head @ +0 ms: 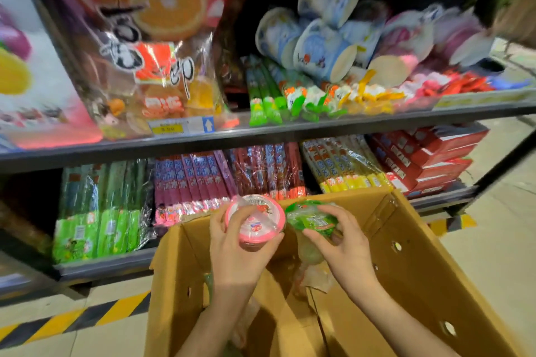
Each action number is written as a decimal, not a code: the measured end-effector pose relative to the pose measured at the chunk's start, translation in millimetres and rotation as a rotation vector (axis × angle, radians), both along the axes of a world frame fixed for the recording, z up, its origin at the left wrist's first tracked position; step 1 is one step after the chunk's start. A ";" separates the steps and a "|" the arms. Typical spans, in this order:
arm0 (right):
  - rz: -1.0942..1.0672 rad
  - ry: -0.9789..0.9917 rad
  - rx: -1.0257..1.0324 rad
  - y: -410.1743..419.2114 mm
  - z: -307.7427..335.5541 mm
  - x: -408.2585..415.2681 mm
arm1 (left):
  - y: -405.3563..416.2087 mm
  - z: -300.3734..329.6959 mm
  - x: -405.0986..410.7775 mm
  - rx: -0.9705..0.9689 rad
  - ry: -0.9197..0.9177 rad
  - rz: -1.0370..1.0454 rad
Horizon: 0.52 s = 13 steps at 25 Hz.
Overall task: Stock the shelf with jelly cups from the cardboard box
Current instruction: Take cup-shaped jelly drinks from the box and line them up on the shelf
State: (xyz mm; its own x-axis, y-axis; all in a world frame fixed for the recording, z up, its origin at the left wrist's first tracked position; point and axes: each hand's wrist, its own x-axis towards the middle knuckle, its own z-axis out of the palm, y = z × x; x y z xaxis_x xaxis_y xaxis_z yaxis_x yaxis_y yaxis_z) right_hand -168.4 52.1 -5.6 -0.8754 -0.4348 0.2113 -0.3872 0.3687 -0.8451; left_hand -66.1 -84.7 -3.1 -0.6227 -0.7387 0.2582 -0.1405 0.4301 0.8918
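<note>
Above the open cardboard box (412,243), lower centre of frame, I held two jelly cups. My left hand (236,252) had its grip curled round the pink cup (255,222); my right hand (345,243) pinched the green cup (313,219) by its rim. More cups lay in the box below. Cup pile on the shelf (261,132), upper right, looked loose and tipped. Risk: adding mine could topple it; the green cup, held only at the rim, might slip.
</note>
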 end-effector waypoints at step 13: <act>-0.013 0.090 -0.327 12.0 340.5 -7.7 | 10.0 342.5 -16.1 -0.160 0.258 -0.022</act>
